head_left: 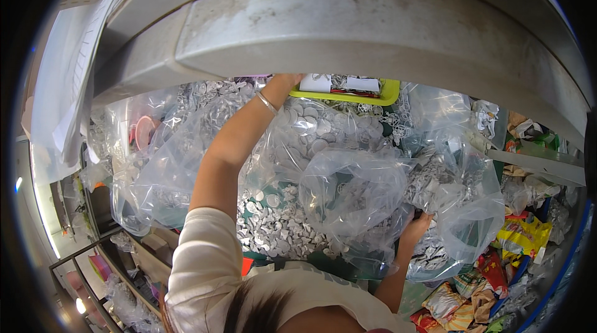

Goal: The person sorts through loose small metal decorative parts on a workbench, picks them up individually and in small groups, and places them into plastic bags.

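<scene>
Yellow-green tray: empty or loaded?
Loaded: white flat pieces show inside the yellow-green tray. How full, cannot tell: the grey beam hides its far side.

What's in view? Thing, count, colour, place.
Beam: one, grey, top.
Tray: one, lime, upper centre.
Slips: two, white, in tray.
Plastic bags: several, clear, left to right.
Flat discs: many, pale grey, centre.
Small parts: many, pale grey, lower centre.
Round item: one, pink, left.
Packets: several, red, yellow, white, lower right.
Sheets: several, whitish, upper left.
Bangle: one, silvery, upper centre.
Left hand: one, bare, at tray's left end, mostly hidden.
Right hand: one, bare, among bags, right of centre.
</scene>
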### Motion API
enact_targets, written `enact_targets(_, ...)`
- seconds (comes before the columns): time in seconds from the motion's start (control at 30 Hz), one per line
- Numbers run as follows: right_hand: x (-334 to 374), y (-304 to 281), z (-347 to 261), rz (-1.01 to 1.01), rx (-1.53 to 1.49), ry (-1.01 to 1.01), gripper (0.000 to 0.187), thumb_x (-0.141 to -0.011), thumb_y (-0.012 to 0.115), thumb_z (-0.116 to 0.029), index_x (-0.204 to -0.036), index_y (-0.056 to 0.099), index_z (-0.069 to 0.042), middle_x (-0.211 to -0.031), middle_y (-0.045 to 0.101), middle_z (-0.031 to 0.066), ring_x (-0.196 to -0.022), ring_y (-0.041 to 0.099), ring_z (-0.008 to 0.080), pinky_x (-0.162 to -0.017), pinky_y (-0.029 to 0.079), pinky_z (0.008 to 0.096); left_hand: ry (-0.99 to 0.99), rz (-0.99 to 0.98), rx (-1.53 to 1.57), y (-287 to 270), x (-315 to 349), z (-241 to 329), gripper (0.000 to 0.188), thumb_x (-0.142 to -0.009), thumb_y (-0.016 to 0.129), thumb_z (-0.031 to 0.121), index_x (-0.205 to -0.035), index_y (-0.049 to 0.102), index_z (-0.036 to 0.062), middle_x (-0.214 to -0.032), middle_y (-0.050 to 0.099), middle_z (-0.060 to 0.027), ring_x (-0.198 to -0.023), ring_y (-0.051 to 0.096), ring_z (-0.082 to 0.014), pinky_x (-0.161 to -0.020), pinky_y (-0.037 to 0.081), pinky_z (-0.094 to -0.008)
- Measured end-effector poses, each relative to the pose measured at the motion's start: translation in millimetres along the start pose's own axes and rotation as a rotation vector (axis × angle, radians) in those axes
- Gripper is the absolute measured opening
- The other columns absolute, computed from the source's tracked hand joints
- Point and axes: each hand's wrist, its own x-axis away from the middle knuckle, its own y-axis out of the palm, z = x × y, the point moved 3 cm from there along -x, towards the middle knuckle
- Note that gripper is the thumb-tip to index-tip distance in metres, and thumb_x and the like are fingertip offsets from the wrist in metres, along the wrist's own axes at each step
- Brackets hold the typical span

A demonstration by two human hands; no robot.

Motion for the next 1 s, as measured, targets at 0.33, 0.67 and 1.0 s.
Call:
enact_targets(0.33, 2, 5, 9, 0.002, 0.016, 0.008, 0.028, -0.076, 0.057, -0.005, -0.099, 0.05, 0.008, -0.098, 0.047, 0.0283, -0.091, 0.046, 0.045, -0.079, 0.038, 0.046, 0.162, -0.36, 0.0, 8, 6, 44, 0.033, -0.08, 0.056, 0.03, -0.101, 0.057, 0.0046, -0.099, 0.058, -0.0146, -0.086, 0.056, -0.0277, -0.074, 0.047, -0.0367)
enact_targets(0.67, 1, 3, 6, -0.009, 0.026, 0.027, 0.025, -0.076, 0.058, -0.007, -0.092, 0.049, 0.01, -0.094, 0.047, 0.0285, -0.087, 0.047, 0.0449, -0.076, 0.038, 0.0468, 0.265, -0.459, -0.129, 20, 25, 54, 0.034, -0.077, 0.06, 0.03, -0.099, 0.059, 0.0052, -0.095, 0.059, -0.0159, -0.087, 0.055, -0.032, -0.078, 0.043, -0.0399)
enact_targets(1.0, 2, 6, 10, 0.055, 0.004, -0.016, 0.026, -0.077, 0.058, -0.008, -0.094, 0.05, 0.009, -0.093, 0.048, 0.0281, -0.088, 0.046, 0.0446, -0.077, 0.038, 0.0466, 0.056, -0.066, 0.06, 7, 4, 19, 0.033, -0.076, 0.061, 0.027, -0.1, 0.059, 0.0052, -0.096, 0.058, -0.0162, -0.088, 0.055, -0.0327, -0.079, 0.043, -0.0397)
